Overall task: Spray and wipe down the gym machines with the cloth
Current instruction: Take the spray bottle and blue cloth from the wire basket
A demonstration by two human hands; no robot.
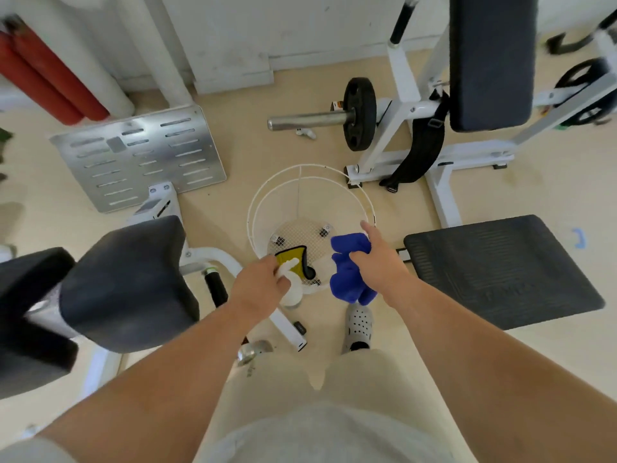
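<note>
A wire basket [263,202] stands on the floor between a padded machine [123,282] on the left and a seat pad [500,269] on the right. Behind it lies a weight plate [359,113] on a bar [307,119].

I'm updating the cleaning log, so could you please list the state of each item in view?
Left hand: closed on the spray bottle.
Right hand: gripping the blue cloth, bunched.
Wire basket: upright on the floor, holding a yellow cloth.
Weight plate: loaded on its bar.
</note>
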